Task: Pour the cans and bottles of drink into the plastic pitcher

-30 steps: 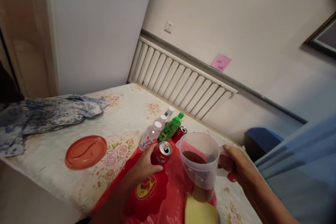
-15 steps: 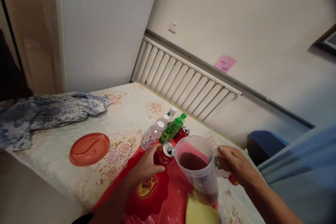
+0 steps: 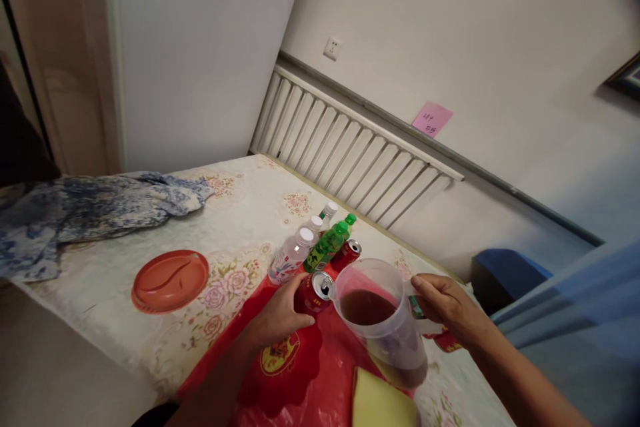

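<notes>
My left hand (image 3: 283, 312) is wrapped round a red drink can (image 3: 316, 292) with an opened top. My right hand (image 3: 446, 307) grips the handle of a translucent plastic jug (image 3: 373, 320) holding brown liquid. The jug is tilted, its spout at the can's rim. Whether liquid is flowing cannot be made out. Behind the can stand a white-capped bottle (image 3: 290, 257), a green bottle (image 3: 325, 247) and a second red can (image 3: 347, 255). Under them lies red plastic (image 3: 325, 380), and a yellow block (image 3: 383, 400) is below the jug.
An orange-red oval dish (image 3: 170, 281) lies at the left of the flowered tablecloth (image 3: 240, 193). Blue-and-white cloth (image 3: 115, 207) is at the far left. Another red can (image 3: 447, 340) shows beyond the jug's handle. A radiator (image 3: 345, 147) runs along the wall.
The lower part of the jug has swung slightly to the right, and my right hand has shifted slightly. My left hand stays on the can.
</notes>
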Available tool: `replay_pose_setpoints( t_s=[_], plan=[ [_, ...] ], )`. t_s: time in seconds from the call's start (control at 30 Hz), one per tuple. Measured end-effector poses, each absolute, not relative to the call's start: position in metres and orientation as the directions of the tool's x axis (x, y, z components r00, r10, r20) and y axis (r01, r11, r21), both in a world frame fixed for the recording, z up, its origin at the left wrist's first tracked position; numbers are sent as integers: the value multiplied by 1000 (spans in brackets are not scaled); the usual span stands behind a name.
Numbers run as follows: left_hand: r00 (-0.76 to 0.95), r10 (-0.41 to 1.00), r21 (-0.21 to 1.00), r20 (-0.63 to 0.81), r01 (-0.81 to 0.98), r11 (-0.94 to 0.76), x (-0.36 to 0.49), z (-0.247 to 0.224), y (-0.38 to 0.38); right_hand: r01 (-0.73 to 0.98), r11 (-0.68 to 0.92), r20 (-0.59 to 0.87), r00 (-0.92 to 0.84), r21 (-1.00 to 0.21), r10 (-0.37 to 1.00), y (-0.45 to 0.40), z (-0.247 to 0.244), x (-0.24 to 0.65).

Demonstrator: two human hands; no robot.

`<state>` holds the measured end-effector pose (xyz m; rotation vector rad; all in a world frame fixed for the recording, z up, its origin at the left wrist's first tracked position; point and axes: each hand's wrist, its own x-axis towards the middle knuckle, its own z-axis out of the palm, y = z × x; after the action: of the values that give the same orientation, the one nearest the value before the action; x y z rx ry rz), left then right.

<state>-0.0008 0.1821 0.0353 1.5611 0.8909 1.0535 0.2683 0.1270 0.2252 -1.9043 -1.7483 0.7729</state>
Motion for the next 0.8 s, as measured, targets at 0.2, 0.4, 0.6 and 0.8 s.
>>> replay_pose_setpoints(
  t_s=[0.2,0.4,0.6,0.8],
  plan=[
    [338,923,972,185,78,-223,0,34,184,769,-90,-90,42,-633,995,129,228,267],
    [349,922,976,166,72,-203,-1,40,180,763,-78,-72,42,-642,997,129,227,267],
    [355,919,975,174,66,-210,-3,44,178,762,-91,-64,66,-641,996,128,228,265],
    [377,905,973,196,38,-227,-4,50,176,813,-58,-26,53,-580,998,132,230,265]
  ],
)
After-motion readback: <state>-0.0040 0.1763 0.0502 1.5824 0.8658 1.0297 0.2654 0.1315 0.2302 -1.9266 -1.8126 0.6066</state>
